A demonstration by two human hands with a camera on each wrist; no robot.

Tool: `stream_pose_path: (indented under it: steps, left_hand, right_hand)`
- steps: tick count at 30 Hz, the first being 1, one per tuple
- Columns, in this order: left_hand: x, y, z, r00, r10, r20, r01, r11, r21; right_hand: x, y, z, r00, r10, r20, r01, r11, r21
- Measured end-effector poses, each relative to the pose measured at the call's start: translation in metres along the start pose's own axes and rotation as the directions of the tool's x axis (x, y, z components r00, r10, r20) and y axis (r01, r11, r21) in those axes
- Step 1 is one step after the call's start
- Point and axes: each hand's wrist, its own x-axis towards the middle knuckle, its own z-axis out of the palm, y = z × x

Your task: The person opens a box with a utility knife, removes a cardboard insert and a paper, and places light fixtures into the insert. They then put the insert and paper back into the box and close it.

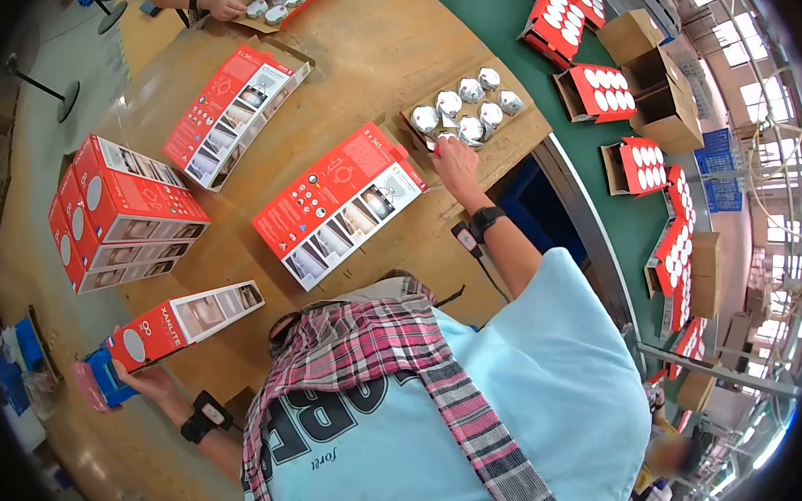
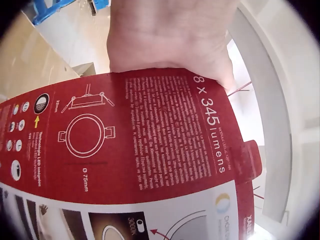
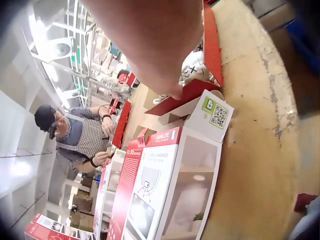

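My left hand [image 1: 147, 384] grips the lower end of a red and white XANLITE light box [image 1: 171, 333] at the lower left. In the left wrist view that box's printed side [image 2: 100, 135] fills the frame, and the fingers are hidden behind its edge. A blue tool with a pink part [image 1: 108, 380] is beside this hand. My right hand [image 1: 458, 169] holds the near corner of a cardboard tray [image 1: 517, 129] with several silvery spotlights [image 1: 470, 129] in it. In the right wrist view the fingers meet its red flap [image 3: 187, 97].
A large red box [image 1: 339, 205] lies between my hands, another [image 1: 235, 116] behind it. Several boxes stand grouped [image 1: 128, 211] at the left. Another person's hand [image 1: 221, 5] works across the table. A green conveyor [image 1: 591, 143] at the right carries filled red trays [image 1: 603, 93].
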Motion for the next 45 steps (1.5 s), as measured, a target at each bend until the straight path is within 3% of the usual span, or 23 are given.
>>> stream_pose_path:
  steps: [5, 11, 25, 28, 29, 30, 32, 33, 36, 39, 42, 45]
  left_hand:
    - [-0.003, 0.005, 0.008, 0.999, -0.038, -0.017, 0.037, 0.999, -0.018]
    - [-0.010, 0.006, 0.011, 0.999, -0.026, -0.038, 0.025, 1.000, -0.007]
    - [0.001, 0.000, 0.001, 1.000, 0.010, -0.011, -0.010, 1.000, -0.006]
    - [0.000, 0.001, -0.001, 1.000, 0.012, -0.008, -0.012, 1.000, 0.002]
    - [-0.003, 0.001, 0.000, 1.000, 0.012, -0.001, -0.012, 1.000, -0.016]
    - [-0.005, 0.001, 0.001, 1.000, 0.010, 0.008, -0.010, 0.999, -0.033]
    - [-0.009, 0.003, 0.003, 1.000, -0.002, 0.006, 0.002, 0.999, -0.032]
    - [-0.010, 0.003, 0.004, 1.000, -0.011, 0.008, 0.011, 0.999, -0.031]
    - [-0.008, 0.002, 0.003, 0.999, -0.004, 0.049, 0.006, 0.999, -0.037]
    - [-0.006, 0.002, 0.003, 0.999, -0.024, 0.040, 0.026, 0.999, -0.036]
    - [-0.007, 0.004, 0.002, 0.997, -0.010, 0.077, 0.008, 1.000, 0.019]
    - [-0.009, 0.008, 0.011, 0.999, -0.011, 0.038, 0.011, 1.000, 0.003]
  right_hand:
    - [-0.002, 0.003, 0.007, 0.988, -0.130, 0.088, 0.135, 0.989, -0.060]
    - [-0.009, 0.007, 0.005, 0.984, -0.163, 0.064, 0.167, 0.984, -0.055]
    - [0.023, -0.005, 0.028, 0.970, -0.214, -0.112, 0.217, 0.976, 0.014]
    - [0.024, -0.011, 0.011, 0.976, -0.155, -0.150, 0.180, 0.970, 0.164]
    - [0.027, -0.004, 0.018, 0.976, -0.088, -0.197, 0.138, 0.957, 0.254]
    - [0.030, -0.003, 0.014, 0.972, 0.084, -0.220, 0.000, 0.934, 0.357]
    - [0.031, 0.003, 0.005, 0.883, 0.425, -0.201, -0.259, 0.796, 0.548]
    - [0.033, 0.015, 0.016, 0.813, 0.536, -0.227, -0.294, 0.715, 0.634]
    - [0.036, 0.052, 0.052, 0.686, 0.727, -0.025, -0.576, 0.564, 0.593]
    - [0.046, 0.078, 0.091, 0.749, 0.655, 0.101, -0.492, 0.448, 0.746]
    - [0.063, 0.092, 0.127, 0.746, 0.650, 0.145, -0.422, 0.293, 0.858]
    - [0.083, 0.088, 0.146, 0.735, 0.657, 0.170, -0.423, 0.247, 0.872]
